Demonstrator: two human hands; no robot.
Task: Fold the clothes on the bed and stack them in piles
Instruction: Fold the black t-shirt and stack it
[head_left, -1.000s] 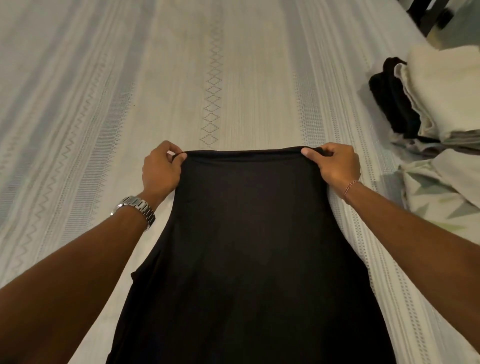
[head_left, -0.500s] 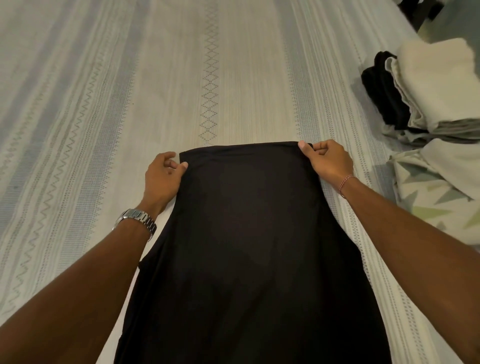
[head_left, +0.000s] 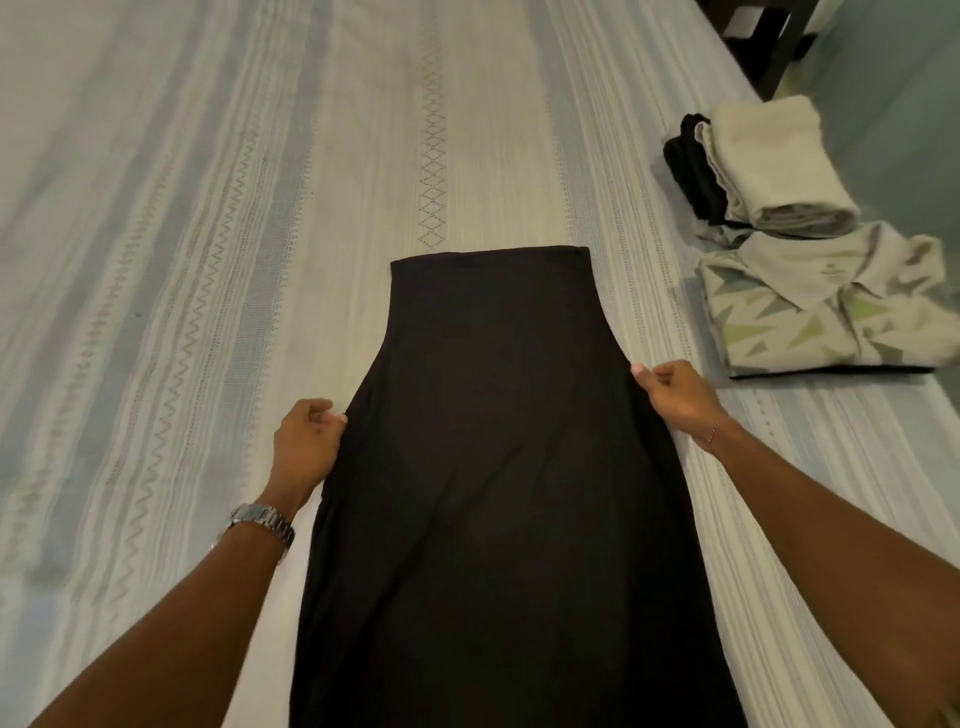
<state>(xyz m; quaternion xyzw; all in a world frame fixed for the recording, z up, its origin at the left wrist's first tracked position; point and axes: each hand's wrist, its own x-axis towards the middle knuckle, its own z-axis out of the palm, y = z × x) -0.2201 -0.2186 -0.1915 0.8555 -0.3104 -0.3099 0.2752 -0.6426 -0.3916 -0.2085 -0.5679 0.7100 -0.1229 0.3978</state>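
A long black garment (head_left: 498, 467) lies flat on the striped bedsheet (head_left: 208, 260), its narrow straight end pointing away from me. My left hand (head_left: 306, 441) is at the garment's left edge about halfway down, fingers curled, pinching the cloth's side. My right hand (head_left: 675, 395) pinches the right edge a little farther up, thumb forward on the hem. A metal watch sits on my left wrist and a thin bracelet on my right. The near end of the garment runs out of the bottom of the view.
At the right side of the bed stands a folded pile (head_left: 769, 171) with a cream piece on top of grey and black ones. In front of it lies a folded patterned polo shirt (head_left: 821, 306). Dark furniture (head_left: 769, 36) stands beyond the bed's right edge.
Both hands let go of the garment's far corners and slid back toward me along its sides. The far end now lies flat on the sheet.
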